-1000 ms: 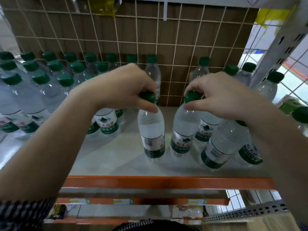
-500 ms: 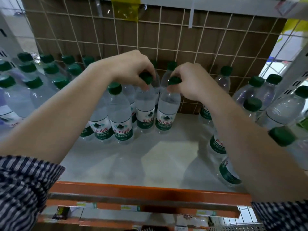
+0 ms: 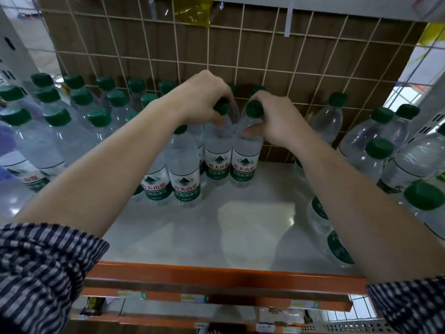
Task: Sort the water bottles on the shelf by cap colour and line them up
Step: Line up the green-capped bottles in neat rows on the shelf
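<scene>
Clear water bottles with dark green caps stand on a pale shelf (image 3: 240, 227). My left hand (image 3: 202, 97) grips the neck of one green-capped bottle (image 3: 218, 150) near the back grid. Beside it, my right hand (image 3: 272, 119) holds the neck of a second green-capped bottle (image 3: 244, 162). Both bottles stand upright, side by side, touching the shelf. Two more bottles (image 3: 184, 174) stand just left of and in front of them. Many green-capped bottles (image 3: 57, 121) fill the left side in rows.
A loose group of green-capped bottles (image 3: 380, 153) stands at the right, some hidden behind my right forearm. A wire grid over a brown panel (image 3: 265, 56) backs the shelf. An orange rail (image 3: 216, 276) edges the front. Bare shelf surface lies in the front middle.
Both hands carried their bottles from the shelf's front middle back and left, and set them beside the rows. The camera view shifted right to left with them.
</scene>
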Motion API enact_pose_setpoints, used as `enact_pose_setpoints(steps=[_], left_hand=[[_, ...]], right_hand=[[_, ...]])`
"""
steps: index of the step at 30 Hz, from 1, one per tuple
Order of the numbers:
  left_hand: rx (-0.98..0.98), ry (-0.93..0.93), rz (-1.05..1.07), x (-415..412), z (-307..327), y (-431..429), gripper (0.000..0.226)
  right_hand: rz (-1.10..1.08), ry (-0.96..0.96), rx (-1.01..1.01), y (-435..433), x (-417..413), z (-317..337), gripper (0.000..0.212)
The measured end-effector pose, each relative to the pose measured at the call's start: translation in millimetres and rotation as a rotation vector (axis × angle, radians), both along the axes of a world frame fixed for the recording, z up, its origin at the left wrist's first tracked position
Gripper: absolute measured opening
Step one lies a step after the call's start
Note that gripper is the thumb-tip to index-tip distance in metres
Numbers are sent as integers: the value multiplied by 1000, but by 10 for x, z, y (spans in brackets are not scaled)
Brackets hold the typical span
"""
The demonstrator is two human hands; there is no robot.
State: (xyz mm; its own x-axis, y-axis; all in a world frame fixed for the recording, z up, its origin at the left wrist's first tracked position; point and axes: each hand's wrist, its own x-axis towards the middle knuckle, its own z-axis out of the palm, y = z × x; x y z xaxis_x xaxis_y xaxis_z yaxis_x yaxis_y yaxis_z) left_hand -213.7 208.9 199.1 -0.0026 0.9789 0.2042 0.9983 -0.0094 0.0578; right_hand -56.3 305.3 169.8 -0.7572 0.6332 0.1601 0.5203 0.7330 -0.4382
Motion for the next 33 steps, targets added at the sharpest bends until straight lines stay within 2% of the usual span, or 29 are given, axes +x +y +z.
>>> enact_pose_setpoints(steps=[8,12,14,17,21,24,28,33], left_hand=[[-72,18,75,37,29,61,36],[30,97,121,170,-34,56,55],[158,44,86,322,-29,29,54],[265,-15,-5,620,-27,45,50],[209,-118,-200,1147,-68,209,42],[155,-165,-271,1576,-164,387,51],[111,-180,-301,1990,-244,581,57],[113,-148,-224,2189,-343,630,43]], right_hand=[[-56,76,7,-88,90,-149,77],[-44,79,50,-196,350,-56,50],[-69,69,101,-234,549,87,35],[-107,43,153,-289,928,292,28],[-171,-3,184,-335,1477,396,30],[-178,-21,145,-370,1879,401,32],[-167,-42,94,-407,2304,363,38],[-79,-50,8,-417,2541,137,44]])
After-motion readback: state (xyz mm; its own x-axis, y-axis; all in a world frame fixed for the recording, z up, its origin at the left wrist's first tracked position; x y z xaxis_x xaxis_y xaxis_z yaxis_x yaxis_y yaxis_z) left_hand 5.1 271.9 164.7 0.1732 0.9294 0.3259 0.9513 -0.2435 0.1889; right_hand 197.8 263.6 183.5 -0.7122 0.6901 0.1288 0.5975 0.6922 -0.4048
